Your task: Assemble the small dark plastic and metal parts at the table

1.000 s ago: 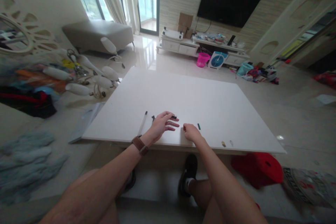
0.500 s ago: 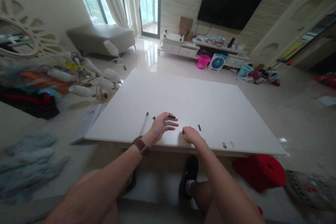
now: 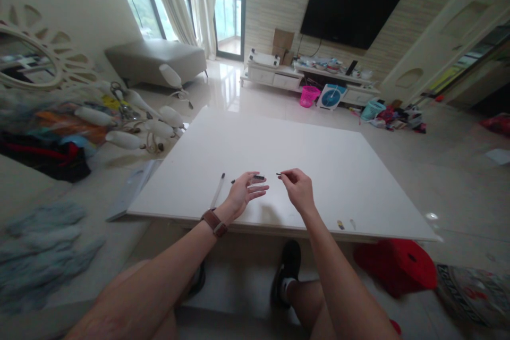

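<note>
My left hand (image 3: pixel 241 193) is over the white table. Its thumb and forefinger pinch a small clear piece with a black strip (image 3: pixel 258 177), while the other fingers are spread. Facing it, my right hand (image 3: pixel 298 188) pinches a short, thin dark piece (image 3: pixel 279 173) between thumb and fingertips. The two held pieces are apart, with a small gap between them. A slim whitish stick with a dark tip (image 3: pixel 218 188) lies left of my left hand. Next to that hand is a small black piece (image 3: pixel 233 181), partly hidden.
On the white table (image 3: pixel 279 138), near its front right edge, lie a small yellow-and-dark piece (image 3: pixel 340 224) and a small clear piece (image 3: pixel 353 224). A red stool (image 3: pixel 410 263) stands at the right front. A lamp with several white shades (image 3: pixel 125 139) is at the left.
My right hand has risen off the tabletop and turned, now showing a thin dark piece in its fingertips. The dark green piece on the table no longer shows. My left hand has hardly moved.
</note>
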A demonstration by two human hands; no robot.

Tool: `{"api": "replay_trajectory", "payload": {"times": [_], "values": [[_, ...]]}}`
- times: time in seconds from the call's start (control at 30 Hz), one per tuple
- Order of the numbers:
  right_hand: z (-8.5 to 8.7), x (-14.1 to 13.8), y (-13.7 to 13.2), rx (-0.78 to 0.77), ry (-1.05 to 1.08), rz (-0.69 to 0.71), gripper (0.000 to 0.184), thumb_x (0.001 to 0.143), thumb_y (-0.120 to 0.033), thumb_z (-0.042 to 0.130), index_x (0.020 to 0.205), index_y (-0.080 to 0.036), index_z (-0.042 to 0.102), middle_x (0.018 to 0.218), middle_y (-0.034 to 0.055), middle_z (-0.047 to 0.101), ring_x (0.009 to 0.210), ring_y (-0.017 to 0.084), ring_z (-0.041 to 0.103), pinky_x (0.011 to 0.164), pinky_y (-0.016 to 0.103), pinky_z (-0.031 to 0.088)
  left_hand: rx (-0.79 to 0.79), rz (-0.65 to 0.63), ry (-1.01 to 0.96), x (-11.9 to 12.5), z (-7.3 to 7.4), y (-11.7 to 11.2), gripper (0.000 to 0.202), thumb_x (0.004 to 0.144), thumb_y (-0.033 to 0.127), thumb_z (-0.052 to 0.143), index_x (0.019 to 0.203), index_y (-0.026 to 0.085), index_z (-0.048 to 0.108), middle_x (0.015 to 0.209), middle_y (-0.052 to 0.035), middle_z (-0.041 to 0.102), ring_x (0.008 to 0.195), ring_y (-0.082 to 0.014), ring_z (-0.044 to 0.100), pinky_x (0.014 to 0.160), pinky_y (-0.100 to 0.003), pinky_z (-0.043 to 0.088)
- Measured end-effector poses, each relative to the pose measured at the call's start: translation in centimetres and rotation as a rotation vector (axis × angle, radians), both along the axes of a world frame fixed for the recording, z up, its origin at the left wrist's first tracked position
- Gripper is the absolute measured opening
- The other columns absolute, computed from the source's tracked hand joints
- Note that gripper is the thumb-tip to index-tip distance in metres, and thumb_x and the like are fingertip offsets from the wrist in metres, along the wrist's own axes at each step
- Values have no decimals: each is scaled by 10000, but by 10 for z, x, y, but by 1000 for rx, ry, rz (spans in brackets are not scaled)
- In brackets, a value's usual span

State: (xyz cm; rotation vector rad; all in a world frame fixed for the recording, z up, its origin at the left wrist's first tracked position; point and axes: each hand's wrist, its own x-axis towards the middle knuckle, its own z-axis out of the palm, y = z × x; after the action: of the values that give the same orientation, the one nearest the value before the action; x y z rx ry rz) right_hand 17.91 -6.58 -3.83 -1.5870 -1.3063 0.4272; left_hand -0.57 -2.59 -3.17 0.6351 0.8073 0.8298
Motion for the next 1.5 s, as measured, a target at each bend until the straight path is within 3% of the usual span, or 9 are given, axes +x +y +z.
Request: {"api": "replay_trajectory", "payload": {"times": [0.1,0.27,0.4,0.57,1.0,1.2,1.5], "values": [[4,-10,-4,65,110,41,131,830,-306,674,785,-184,688,807,50,703,745,183,670,729,312,535,-2,3,5,0,-2,-3,235,889,253,513,1065,124,602,1036,-166,712,804,-257,748,723,-341,588],[1,-25,-5,101,257,148,141,806,-240,691,938,-209,651,884,31,710,814,189,707,750,313,559,-28,-17,-19,3,-5,-7,214,867,255,551,1018,126,629,997,-155,717,800,-263,745,736,-356,589],[2,-31,-6,120,94,215,56,833,-191,642,876,-210,674,848,23,701,813,176,681,781,323,554,-42,-37,-54,5,-6,-6,178,835,248,592,958,131,648,967,-136,717,789,-245,732,743,-359,589],[8,-34,-7,138,-129,249,121,826,-131,635,888,-220,688,856,25,699,858,192,626,784,337,510,-49,-45,-104,7,-7,-3,129,832,241,597,901,142,642,901,-97,706,727,-192,698,740,-353,592],[5,-40,-13,165,-238,293,177,822,-67,611,872,-226,670,825,28,635,870,206,574,795,342,481,0,-84,-98,4,-4,-9,93,842,183,552,904,141,608,886,-101,718,710,-187,703,687,-331,590],[6,-37,-10,200,-234,184,261,793,-29,543,911,-228,661,939,45,621,941,219,559,816,358,476,20,-53,-46,4,-4,-6,106,824,90,552,911,144,580,878,-94,720,748,-198,725,723,-351,592],[-1,-34,-9,162,-287,98,267,793,-39,500,923,-224,642,945,45,593,952,216,557,830,351,476,66,-45,15,3,-1,-5,152,845,56,571,963,144,535,947,-142,741,757,-207,747,705,-315,578]]}}
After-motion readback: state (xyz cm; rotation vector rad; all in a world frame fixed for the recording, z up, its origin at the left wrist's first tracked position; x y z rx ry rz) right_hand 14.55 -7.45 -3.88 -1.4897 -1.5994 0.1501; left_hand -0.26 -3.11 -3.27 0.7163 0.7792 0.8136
